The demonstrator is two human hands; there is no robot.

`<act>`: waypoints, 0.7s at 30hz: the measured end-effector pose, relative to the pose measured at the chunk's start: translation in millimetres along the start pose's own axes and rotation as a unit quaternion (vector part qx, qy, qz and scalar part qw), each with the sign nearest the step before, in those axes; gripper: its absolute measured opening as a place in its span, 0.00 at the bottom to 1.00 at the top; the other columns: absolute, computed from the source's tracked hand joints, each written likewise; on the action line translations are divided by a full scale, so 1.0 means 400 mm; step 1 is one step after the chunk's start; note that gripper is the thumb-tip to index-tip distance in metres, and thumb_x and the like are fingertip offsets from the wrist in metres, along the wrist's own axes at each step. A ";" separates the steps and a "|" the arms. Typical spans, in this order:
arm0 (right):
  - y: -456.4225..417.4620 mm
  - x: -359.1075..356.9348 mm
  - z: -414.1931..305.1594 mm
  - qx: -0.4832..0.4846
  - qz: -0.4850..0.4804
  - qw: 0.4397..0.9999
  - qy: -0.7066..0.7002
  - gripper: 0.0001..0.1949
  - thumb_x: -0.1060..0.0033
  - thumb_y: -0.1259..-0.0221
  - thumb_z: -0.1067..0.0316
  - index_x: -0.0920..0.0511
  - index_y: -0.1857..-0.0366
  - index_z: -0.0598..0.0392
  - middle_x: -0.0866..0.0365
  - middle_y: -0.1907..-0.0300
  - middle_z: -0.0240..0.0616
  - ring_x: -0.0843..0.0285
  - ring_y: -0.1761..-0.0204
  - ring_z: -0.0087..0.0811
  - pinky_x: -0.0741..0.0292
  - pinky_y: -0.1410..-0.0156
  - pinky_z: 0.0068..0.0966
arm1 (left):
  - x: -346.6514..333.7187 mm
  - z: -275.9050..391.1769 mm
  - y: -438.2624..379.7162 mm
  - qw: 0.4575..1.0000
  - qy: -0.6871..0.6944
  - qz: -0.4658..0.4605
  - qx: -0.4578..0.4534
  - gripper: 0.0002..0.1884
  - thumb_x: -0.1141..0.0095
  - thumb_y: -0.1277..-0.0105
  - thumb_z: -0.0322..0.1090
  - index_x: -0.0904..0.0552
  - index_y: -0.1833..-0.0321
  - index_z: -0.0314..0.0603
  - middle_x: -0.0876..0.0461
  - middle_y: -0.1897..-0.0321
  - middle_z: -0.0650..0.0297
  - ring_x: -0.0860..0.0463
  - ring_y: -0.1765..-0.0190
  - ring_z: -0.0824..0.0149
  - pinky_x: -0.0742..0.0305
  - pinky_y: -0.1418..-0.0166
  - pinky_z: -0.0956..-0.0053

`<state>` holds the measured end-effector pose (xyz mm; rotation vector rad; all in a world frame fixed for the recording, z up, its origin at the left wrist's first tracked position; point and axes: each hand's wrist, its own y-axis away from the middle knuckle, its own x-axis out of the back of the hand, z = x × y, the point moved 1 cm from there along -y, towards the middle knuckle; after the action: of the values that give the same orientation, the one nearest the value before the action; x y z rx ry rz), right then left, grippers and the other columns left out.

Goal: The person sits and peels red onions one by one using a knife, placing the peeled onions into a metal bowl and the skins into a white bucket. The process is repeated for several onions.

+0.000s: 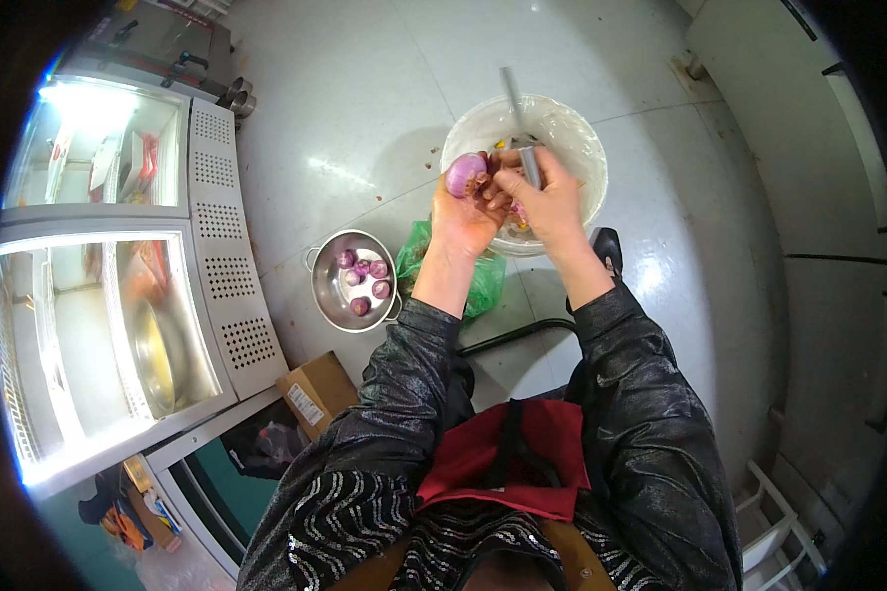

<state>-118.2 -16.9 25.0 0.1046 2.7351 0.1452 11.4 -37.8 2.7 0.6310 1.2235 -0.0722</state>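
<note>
A purple onion rests in my left hand, whose palm faces up with the fingers curled around it. My right hand grips a knife by its grey metal handle, and its thumb and fingertips are close against the onion's root end. The knife's blade points away from me and looks blurred. Both hands are above a white bin lined with clear plastic, which holds onion skins and other scraps. The knife handle is partly hidden by my right fingers.
Left of me, a steel two-handled pot on the tiled floor holds several peeled onions. A green plastic bag lies beside it, partly under my left forearm. Glass-doored fridges line the left, near a cardboard box. White cabinets stand right.
</note>
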 end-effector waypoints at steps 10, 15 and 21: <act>-0.010 0.040 0.016 0.062 0.067 0.967 0.237 0.09 0.33 0.40 0.67 0.20 0.60 0.59 0.18 0.73 0.36 0.22 0.74 0.24 0.26 0.67 0.24 | -0.089 -0.037 0.028 0.939 -0.335 0.013 -0.081 0.30 0.67 0.22 0.61 0.25 0.43 0.39 0.19 0.59 0.60 0.22 0.65 0.67 0.25 0.60 0.72; 0.000 0.025 -0.023 0.045 0.128 0.966 0.219 0.11 0.32 0.42 0.66 0.19 0.59 0.58 0.16 0.65 0.39 0.22 0.71 0.29 0.26 0.61 0.27 | -0.034 -0.004 0.004 0.965 -0.260 0.028 0.005 0.32 0.66 0.24 0.64 0.22 0.52 0.37 0.19 0.68 0.61 0.26 0.75 0.69 0.34 0.74 0.76; 0.006 0.055 -0.006 0.239 0.228 0.754 0.567 0.16 0.27 0.48 0.64 0.18 0.56 0.54 0.18 0.52 0.37 0.28 0.46 0.45 0.33 0.41 0.37 | -0.052 -0.022 0.000 0.968 -0.221 0.121 0.017 0.33 0.67 0.24 0.64 0.22 0.54 0.37 0.19 0.71 0.60 0.29 0.78 0.69 0.38 0.77 0.77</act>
<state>-139.3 -12.7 18.9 1.1979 3.7956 -0.5700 -3.6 -39.6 19.6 0.7436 0.7107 -0.0269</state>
